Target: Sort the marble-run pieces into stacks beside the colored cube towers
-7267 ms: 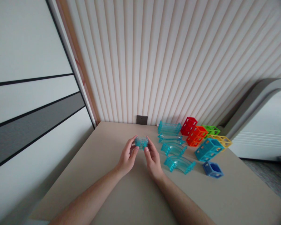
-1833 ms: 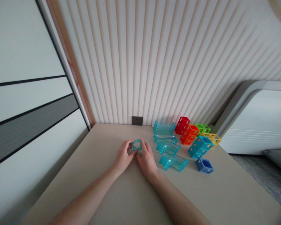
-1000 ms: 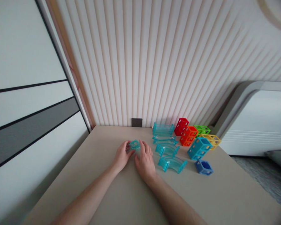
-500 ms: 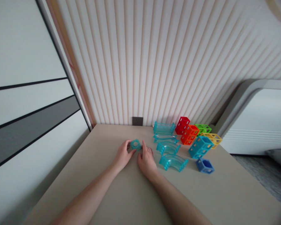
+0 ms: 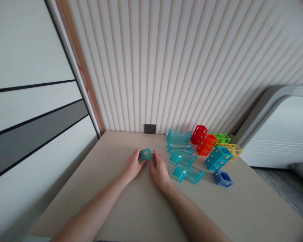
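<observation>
A translucent teal block with a round hole (image 5: pixel 146 154) is between my two hands near the middle of the table. My left hand (image 5: pixel 134 164) grips it from the left, thumb in front and fingers behind. From the other side my right hand (image 5: pixel 159 168) has its fingertips at the block's right edge; its fingers curve around that side. Whether the block rests on the table is hard to make out. To the right of my right hand lie several translucent teal track pieces: a curved one (image 5: pixel 189 174) nearest, another curved one (image 5: pixel 183 158), a wavy one (image 5: pixel 181 148) and a straight one (image 5: pixel 179 136).
Farther right stand a red block tower (image 5: pixel 199 134), an orange one (image 5: pixel 207 145), a blue one (image 5: pixel 219 158), green frames (image 5: pixel 221 138) and yellow frames (image 5: pixel 232 150). A dark blue block (image 5: pixel 222 178) lies nearer. A socket (image 5: pixel 150 128) is on the ribbed wall behind the table (image 5: pixel 121 208).
My right hand's fingers have come in from an extended pose to the block's right side. The block has turned slightly in my left hand. The whole view has shifted a little.
</observation>
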Tool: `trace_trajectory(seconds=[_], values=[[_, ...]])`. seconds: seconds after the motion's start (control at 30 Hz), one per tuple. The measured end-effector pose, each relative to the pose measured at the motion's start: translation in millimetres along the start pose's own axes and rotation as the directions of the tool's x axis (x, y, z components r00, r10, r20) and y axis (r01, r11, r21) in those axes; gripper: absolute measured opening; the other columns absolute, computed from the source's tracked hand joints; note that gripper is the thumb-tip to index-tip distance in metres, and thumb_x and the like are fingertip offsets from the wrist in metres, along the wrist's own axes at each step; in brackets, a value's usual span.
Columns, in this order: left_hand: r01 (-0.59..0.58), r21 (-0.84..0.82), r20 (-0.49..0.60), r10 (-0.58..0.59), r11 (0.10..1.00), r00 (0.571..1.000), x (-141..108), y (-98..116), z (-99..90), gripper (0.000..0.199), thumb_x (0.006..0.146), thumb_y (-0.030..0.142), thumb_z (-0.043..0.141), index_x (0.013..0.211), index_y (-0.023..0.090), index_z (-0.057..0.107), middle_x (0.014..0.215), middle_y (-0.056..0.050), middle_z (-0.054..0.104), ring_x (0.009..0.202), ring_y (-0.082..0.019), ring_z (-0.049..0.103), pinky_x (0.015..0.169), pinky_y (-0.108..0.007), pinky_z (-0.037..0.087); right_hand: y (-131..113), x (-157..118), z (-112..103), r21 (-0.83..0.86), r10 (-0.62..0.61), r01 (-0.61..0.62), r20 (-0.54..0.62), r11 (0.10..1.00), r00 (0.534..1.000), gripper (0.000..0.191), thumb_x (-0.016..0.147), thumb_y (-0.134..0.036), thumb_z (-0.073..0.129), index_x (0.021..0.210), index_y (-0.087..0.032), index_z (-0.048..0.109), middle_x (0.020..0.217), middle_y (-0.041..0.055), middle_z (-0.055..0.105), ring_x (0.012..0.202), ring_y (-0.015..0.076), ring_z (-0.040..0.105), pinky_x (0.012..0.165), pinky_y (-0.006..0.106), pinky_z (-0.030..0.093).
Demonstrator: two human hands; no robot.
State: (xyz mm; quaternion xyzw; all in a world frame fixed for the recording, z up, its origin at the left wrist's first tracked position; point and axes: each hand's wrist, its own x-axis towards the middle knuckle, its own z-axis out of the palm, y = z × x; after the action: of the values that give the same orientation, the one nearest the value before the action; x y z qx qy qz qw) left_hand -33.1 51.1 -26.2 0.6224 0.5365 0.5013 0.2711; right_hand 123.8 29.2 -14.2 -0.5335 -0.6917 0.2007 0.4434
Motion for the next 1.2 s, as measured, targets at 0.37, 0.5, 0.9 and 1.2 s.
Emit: trace_trajectory(seconds=[0.37, 0.5, 0.9, 1.2], values=[[0.121, -0.241, 0.07, -0.107, 0.963, 0.992, 2.6, 5.7, -2.6, 0.049, 0.07, 0.031, 0.081, 0.11, 0.018, 0.057, 0.109, -0.013, 0.071, 0.096, -0.024, 0.071, 0.088, -0.042, 0.058, -0.8, 7.5, 0.8, 0.453, 0.151, -0.11, -0.055, 0.885, 0.987, 0.035, 0.085, -0.024, 0.057, 0.117, -0.014, 0.065, 0.112, 0.0131, 0.068, 0.097, 0.0216, 0.07, 0.083, 0.034, 0.06], [0.209, -0.41, 0.16, -0.156, 0.888, 0.975, -0.3, 16.4, -2.7, 0.051, 0.07, 0.038, 0.081, 0.11, 0.017, 0.057, 0.11, -0.011, 0.069, 0.095, -0.022, 0.07, 0.089, -0.04, 0.057, -1.8, 8.5, 2.5, 0.654, 0.2, -0.164, 0.019, 0.738, 0.98, 0.042, 0.082, -0.036, 0.066, 0.118, -0.014, 0.063, 0.102, 0.0118, 0.074, 0.088, 0.0231, 0.073, 0.082, 0.038, 0.059], [0.259, -0.46, 0.251, -0.155, 0.849, 0.955, -4.3, 30.1, -5.2, 0.063, 0.07, 0.041, 0.083, 0.12, 0.017, 0.054, 0.117, -0.012, 0.068, 0.102, -0.024, 0.068, 0.092, -0.039, 0.055, -6.6, 8.2, 4.8, 0.824, 0.272, -0.212, 0.074, 0.525, 0.959, 0.05, 0.074, -0.039, 0.079, 0.118, -0.018, 0.066, 0.08, 0.0018, 0.073, 0.072, 0.0164, 0.067, 0.071, 0.031, 0.055], [0.203, -0.477, 0.236, -0.098, 0.855, 0.967, -6.4, 31.6, -7.3, 0.055, 0.08, 0.041, 0.074, 0.125, 0.02, 0.05, 0.124, -0.011, 0.064, 0.106, -0.022, 0.067, 0.093, -0.036, 0.055, -13.8, 6.5, -0.7, 0.806, 0.22, -0.131, 0.001, 0.577, 0.976, 0.046, 0.079, -0.036, 0.077, 0.119, -0.02, 0.062, 0.078, -0.0006, 0.07, 0.068, 0.0136, 0.063, 0.066, 0.027, 0.053]])
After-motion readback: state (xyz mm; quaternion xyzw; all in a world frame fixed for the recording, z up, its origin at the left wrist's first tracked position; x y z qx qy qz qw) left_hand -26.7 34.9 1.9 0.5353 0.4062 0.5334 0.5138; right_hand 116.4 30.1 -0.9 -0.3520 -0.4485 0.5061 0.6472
